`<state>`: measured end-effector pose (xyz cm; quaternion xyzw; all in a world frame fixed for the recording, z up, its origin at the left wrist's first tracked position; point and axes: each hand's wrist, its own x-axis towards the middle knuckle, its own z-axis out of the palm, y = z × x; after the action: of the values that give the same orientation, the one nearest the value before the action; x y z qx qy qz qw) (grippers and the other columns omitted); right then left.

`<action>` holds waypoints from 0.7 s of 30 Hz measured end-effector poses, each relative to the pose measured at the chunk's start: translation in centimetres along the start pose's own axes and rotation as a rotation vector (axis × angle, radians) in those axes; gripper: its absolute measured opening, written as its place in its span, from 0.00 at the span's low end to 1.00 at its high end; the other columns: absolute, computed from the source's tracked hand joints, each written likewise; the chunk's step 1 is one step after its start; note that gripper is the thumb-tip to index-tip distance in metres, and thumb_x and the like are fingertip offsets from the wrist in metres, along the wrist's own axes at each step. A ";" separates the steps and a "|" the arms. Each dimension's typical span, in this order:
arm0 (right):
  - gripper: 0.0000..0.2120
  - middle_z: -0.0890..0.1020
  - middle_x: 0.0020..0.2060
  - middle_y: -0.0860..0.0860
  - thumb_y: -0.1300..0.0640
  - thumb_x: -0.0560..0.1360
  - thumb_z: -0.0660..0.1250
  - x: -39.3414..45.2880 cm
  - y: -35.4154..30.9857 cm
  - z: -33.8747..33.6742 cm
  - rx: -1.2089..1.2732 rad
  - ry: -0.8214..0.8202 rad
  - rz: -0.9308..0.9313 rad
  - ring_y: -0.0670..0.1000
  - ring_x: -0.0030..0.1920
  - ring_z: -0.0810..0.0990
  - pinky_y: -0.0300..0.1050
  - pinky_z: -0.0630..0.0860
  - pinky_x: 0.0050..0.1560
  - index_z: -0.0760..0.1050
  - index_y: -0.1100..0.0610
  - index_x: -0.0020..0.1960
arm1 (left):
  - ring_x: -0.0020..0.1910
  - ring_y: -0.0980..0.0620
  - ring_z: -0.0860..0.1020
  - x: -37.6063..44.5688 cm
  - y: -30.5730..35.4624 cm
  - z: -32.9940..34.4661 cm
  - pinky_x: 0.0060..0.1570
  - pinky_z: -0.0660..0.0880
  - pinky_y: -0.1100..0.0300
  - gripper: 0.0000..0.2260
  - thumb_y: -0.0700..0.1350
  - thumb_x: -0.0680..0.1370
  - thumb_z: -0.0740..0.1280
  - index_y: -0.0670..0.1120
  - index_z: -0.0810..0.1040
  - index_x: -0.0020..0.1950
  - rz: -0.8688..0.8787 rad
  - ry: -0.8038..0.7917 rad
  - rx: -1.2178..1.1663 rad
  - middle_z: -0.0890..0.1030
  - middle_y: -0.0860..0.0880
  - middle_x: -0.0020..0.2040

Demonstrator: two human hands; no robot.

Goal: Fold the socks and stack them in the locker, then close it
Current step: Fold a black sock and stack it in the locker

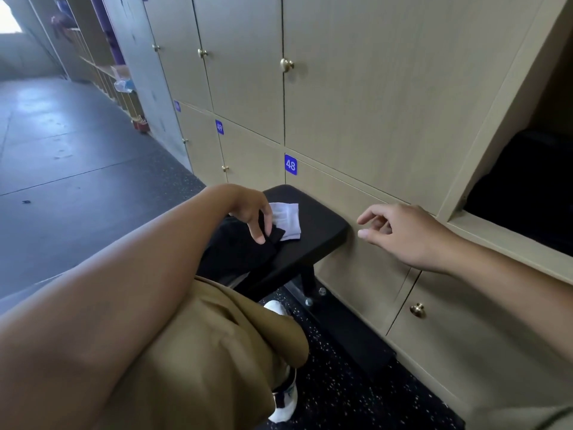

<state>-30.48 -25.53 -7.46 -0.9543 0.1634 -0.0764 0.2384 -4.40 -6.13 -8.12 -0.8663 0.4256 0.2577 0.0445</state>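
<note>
- A folded white sock (pixel 286 220) lies at frame centre on the black surface (pixel 319 225), with a black sock (pixel 245 243) just left of it.
- The left hand (pixel 251 214) hangs over the black sock, fingers loose, holding nothing.
- The right hand (pixel 400 232) hovers right of the surface, fingers relaxed, empty.
- The open locker (pixel 527 193) is at right.

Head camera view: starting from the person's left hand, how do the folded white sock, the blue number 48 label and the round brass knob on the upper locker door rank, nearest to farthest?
1. Folded white sock, on the black bench right beside the left hand.
2. Blue number 48 label, on the locker door just above the bench.
3. Round brass knob, high up on the upper door.
</note>
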 end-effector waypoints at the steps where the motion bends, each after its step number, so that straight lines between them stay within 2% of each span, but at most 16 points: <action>1: 0.07 0.80 0.43 0.42 0.47 0.78 0.70 0.1 -0.1 0.1 -0.001 -0.005 -0.002 0.43 0.43 0.79 0.46 0.76 0.52 0.79 0.46 0.55 | 0.67 0.47 0.73 -0.1 0.2 -0.1 0.72 0.67 0.45 0.08 0.50 0.71 0.80 0.58 0.84 0.46 0.005 -0.017 0.015 0.78 0.54 0.63; 4: 0.08 0.80 0.43 0.44 0.47 0.78 0.70 0.2 -0.2 0.4 -0.006 -0.020 -0.007 0.43 0.42 0.78 0.45 0.75 0.50 0.80 0.47 0.56 | 0.66 0.46 0.73 -0.6 0.7 -0.5 0.70 0.68 0.46 0.06 0.49 0.74 0.78 0.54 0.83 0.46 0.000 -0.036 0.075 0.78 0.51 0.63; 8: 0.08 0.81 0.44 0.44 0.47 0.78 0.70 0.2 -0.3 0.6 -0.005 -0.047 0.001 0.45 0.43 0.80 0.46 0.76 0.51 0.79 0.46 0.56 | 0.60 0.47 0.74 -1.6 0.9 -1.3 0.60 0.68 0.52 0.05 0.49 0.77 0.74 0.52 0.80 0.51 0.013 0.021 0.100 0.76 0.50 0.59; 12: 0.08 0.81 0.43 0.44 0.47 0.78 0.70 0.2 -0.1 0.6 -0.009 -0.053 0.002 0.44 0.43 0.79 0.46 0.77 0.52 0.80 0.47 0.56 | 0.61 0.45 0.74 -2.5 0.6 -2.2 0.66 0.69 0.46 0.04 0.49 0.79 0.72 0.56 0.77 0.48 0.060 0.138 0.061 0.77 0.50 0.62; 17: 0.08 0.81 0.44 0.44 0.47 0.78 0.70 0.4 0.0 0.7 -0.004 -0.060 0.000 0.44 0.43 0.79 0.45 0.76 0.51 0.80 0.46 0.56 | 0.63 0.46 0.75 -3.2 0.9 -2.8 0.68 0.70 0.46 0.03 0.44 0.80 0.69 0.51 0.81 0.49 0.220 0.236 -0.140 0.79 0.50 0.62; 21: 0.08 0.81 0.44 0.44 0.47 0.78 0.70 0.6 0.0 0.8 0.012 -0.052 -0.011 0.43 0.42 0.79 0.41 0.75 0.48 0.80 0.47 0.56 | 0.58 0.47 0.81 -3.5 1.6 -3.2 0.63 0.76 0.47 0.04 0.43 0.79 0.68 0.50 0.82 0.47 0.218 0.342 -0.205 0.84 0.50 0.58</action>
<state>-29.69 -25.38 -8.12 -0.9553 0.1515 -0.0539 0.2481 -6.10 -5.58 -3.42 -0.8464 0.4894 0.1521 -0.1448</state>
